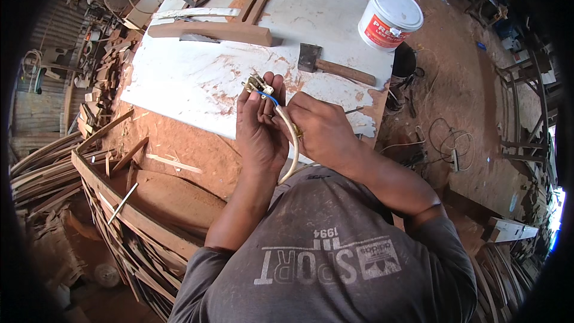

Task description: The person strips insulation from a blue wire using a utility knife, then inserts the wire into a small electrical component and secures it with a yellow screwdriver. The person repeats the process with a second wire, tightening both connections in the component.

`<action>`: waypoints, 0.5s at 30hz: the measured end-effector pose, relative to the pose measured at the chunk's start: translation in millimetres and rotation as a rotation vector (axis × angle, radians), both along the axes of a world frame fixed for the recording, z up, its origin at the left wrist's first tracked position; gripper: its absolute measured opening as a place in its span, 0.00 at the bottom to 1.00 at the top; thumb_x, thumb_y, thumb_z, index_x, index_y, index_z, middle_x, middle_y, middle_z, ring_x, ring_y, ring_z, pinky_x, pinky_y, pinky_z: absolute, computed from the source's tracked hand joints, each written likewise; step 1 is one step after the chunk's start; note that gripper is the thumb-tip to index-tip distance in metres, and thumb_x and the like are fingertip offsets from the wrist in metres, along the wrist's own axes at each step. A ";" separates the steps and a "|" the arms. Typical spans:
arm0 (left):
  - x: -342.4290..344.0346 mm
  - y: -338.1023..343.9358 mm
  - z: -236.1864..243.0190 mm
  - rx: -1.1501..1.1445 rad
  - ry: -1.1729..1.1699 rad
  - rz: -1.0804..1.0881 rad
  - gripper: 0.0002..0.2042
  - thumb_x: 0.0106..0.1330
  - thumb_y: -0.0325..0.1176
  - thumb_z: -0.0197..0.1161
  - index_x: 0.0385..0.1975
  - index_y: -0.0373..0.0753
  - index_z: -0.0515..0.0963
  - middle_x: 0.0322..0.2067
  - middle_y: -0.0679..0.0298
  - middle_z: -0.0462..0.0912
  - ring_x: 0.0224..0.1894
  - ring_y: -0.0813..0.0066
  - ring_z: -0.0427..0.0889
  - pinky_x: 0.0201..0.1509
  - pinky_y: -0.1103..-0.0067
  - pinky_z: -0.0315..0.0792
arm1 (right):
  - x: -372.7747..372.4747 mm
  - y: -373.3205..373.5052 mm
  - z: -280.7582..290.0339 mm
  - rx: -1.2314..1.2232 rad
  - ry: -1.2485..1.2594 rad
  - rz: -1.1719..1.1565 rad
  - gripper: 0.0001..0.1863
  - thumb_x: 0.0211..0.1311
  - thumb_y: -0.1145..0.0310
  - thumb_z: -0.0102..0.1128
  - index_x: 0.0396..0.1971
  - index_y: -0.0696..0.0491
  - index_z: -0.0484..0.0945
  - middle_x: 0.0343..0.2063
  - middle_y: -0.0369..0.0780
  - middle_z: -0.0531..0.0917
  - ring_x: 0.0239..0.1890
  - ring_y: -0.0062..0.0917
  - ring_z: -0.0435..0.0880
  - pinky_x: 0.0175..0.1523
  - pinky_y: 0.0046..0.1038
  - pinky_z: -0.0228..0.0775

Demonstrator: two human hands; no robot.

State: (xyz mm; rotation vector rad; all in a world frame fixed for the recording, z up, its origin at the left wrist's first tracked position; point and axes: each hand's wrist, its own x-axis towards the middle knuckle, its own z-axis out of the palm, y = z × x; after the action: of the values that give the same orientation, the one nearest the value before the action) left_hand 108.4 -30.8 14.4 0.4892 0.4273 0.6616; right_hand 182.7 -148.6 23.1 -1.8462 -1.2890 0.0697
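Observation:
My left hand [261,128] is raised over the near edge of the white board, palm up, with its fingers closed round an opened electrical plug [258,86]. Metal parts show in the plug, and a blue wire [269,97] runs from it into a thick white cable [293,134]. The cable curves down towards my shirt. Close against it on the right, my right hand [320,125] is closed, its fingertips beside the cable's upper end. A small yellow bit shows below those fingers; what they grip is mostly hidden.
The dusty white board [179,78] bears a wooden frame [209,30], a mallet [341,69] and a white lidded bucket [391,18] with a red label. Wood strips [48,173] are piled at left. A cable [454,149] lies on the floor at right.

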 end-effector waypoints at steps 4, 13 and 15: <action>-0.6 -6.5 6.1 0.004 0.034 -0.021 0.17 0.75 0.30 0.55 0.59 0.35 0.64 0.57 0.48 0.76 0.61 0.57 0.78 0.67 0.69 0.76 | 0.5 3.7 -5.1 -0.013 -0.027 0.042 0.10 0.62 0.68 0.66 0.37 0.59 0.81 0.32 0.43 0.80 0.32 0.39 0.85 0.36 0.36 0.78; -9.2 -15.5 19.0 0.036 -0.058 -0.086 0.12 0.74 0.27 0.56 0.54 0.36 0.68 0.54 0.45 0.79 0.59 0.53 0.81 0.63 0.63 0.79 | 17.4 -11.6 8.4 0.162 0.233 0.049 0.08 0.56 0.70 0.70 0.34 0.57 0.82 0.31 0.44 0.83 0.32 0.37 0.85 0.38 0.35 0.77; -13.9 -15.7 20.0 0.148 -0.024 -0.140 0.15 0.72 0.29 0.58 0.56 0.37 0.69 0.56 0.47 0.77 0.60 0.53 0.79 0.64 0.59 0.76 | 26.9 -22.0 18.4 0.203 0.219 -0.016 0.07 0.56 0.73 0.70 0.33 0.56 0.83 0.31 0.43 0.83 0.32 0.35 0.85 0.37 0.33 0.76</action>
State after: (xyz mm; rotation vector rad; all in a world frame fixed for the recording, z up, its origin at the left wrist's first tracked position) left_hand 94.5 -46.5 34.4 0.6451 0.3191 0.5653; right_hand 209.7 -170.6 41.5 -1.6268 -1.0872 0.1241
